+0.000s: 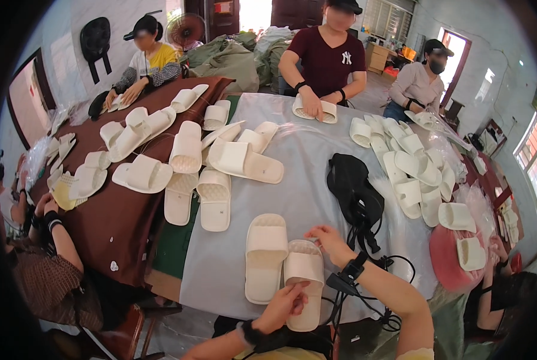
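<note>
Two cream slippers lie side by side in front of me on the grey cloth: the left slipper (266, 252) and the right slipper (305, 268). Over the right slipper's insole, just below its strap, is my left hand (285, 305), with curled fingers and the index finger reaching across. My right hand (330, 241) is at the far end of that slipper, its fingertips drawn together. What either hand pinches, if anything, is too small to make out. A black strap with a small box sits on my right wrist.
Loose slippers (244, 161) lie beyond on the left, and another heap (409, 156) on the right. A black bag with cords (355, 189) lies right of my hands. A red bundle (454, 258) sits at the right edge. Several co-workers handle slippers around the table.
</note>
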A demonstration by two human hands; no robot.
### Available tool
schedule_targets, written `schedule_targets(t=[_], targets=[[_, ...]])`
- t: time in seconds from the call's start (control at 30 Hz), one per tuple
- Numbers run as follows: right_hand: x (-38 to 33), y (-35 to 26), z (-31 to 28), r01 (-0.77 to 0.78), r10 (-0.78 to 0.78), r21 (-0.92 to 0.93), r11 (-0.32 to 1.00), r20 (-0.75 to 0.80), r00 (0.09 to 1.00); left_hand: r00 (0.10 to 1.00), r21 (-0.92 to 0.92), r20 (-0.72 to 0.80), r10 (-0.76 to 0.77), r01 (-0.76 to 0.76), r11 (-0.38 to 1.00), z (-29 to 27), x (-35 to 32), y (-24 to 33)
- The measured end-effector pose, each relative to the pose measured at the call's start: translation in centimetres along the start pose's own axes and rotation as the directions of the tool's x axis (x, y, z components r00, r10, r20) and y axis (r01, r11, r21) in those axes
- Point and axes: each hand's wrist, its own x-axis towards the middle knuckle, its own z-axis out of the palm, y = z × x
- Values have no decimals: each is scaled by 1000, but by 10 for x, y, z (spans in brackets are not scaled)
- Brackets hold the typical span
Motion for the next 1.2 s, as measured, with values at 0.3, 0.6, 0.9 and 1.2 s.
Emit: schedule_targets(t=[0.3,0.6,0.9,1.2], targets=[[-5,-30,-10,310,-182,302,902,-386,905,931,446,30,365,-339,829,-57,-104,13],[4,-38,21,442,-451,-97,892,-99,887,800,273,-138,585,-537,798,-42,-87,34],[22,-33,62,662,-570,-446,602,340,748,857,803,-161,489,-175,570,-36,-43,58],[24,-20,68,591,-409,-447,672,441,799,964,208,-238,120,-70,976,-49,-22,61]])
